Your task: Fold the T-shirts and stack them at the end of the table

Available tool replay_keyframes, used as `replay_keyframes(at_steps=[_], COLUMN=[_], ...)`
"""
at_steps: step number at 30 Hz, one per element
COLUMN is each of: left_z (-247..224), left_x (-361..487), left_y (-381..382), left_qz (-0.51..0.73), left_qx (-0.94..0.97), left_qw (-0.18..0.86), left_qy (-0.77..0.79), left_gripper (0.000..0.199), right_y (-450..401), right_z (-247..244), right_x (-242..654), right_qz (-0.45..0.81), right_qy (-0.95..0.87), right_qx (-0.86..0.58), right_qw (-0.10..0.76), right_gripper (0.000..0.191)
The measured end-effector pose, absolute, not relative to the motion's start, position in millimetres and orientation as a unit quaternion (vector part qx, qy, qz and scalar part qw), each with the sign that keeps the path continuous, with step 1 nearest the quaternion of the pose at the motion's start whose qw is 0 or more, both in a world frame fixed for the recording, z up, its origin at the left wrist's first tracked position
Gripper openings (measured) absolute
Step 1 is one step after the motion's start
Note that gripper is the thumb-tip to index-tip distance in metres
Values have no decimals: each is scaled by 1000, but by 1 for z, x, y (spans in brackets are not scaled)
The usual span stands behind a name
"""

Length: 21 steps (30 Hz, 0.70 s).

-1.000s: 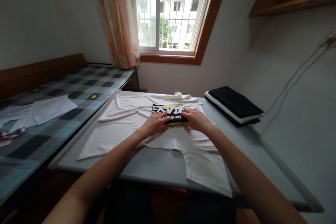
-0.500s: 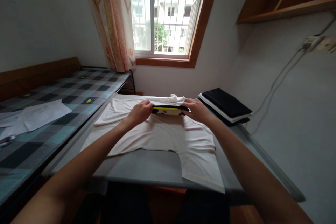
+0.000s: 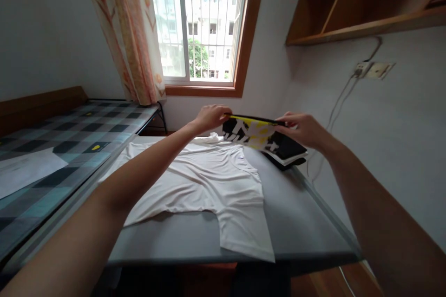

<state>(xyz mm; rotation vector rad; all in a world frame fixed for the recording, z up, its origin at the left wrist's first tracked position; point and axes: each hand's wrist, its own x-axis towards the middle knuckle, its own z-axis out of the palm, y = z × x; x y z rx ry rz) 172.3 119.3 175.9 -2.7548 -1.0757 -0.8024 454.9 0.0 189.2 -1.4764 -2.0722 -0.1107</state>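
My left hand (image 3: 213, 117) and my right hand (image 3: 298, 126) are both closed, gripping opposite ends of the upper edge of a folded garment (image 3: 252, 133). This garment is black with yellow and white printing, and it hangs above the far right part of the table. Its lower edge is in front of a stack of folded black and white clothes (image 3: 291, 151), hiding part of it; whether they touch I cannot tell. A white shirt (image 3: 205, 181) lies spread out and wrinkled below my hands, one sleeve pointing toward the table's near edge.
The shirt lies on a grey table (image 3: 285, 216). At left stands a bed with a checked mattress (image 3: 80, 148) and paper sheets (image 3: 31, 171) on it. Cables (image 3: 334, 106) hang from a wall socket (image 3: 374, 70) at right, under a wooden shelf (image 3: 348, 30).
Both hands have lifted the folded garment off the white shirt and carried it right, toward the stack of clothes. Its printed face now shows more. The view has turned right.
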Motion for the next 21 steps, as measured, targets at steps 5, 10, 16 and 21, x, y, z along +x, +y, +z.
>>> replay_keyframes(at_steps=[5, 10, 16, 21], left_z=[189, 112, 33, 45], left_x=[279, 354, 366, 374], left_y=[152, 178, 179, 189], left_qz=[-362, -278, -206, -244], left_qx=[-863, -892, -905, -893], left_qw=[130, 108, 55, 44], left_qy=[-327, -340, -369, -375], left_gripper=[30, 28, 31, 32], right_y=[-3, 13, 10, 10], right_z=[198, 112, 32, 35], right_x=[496, 523, 524, 528], right_qz=[-332, -296, -225, -232], right_qy=[-648, -653, -685, -656], right_qx=[-602, -677, -687, -701], right_qw=[329, 165, 88, 157], right_gripper=[35, 25, 32, 33])
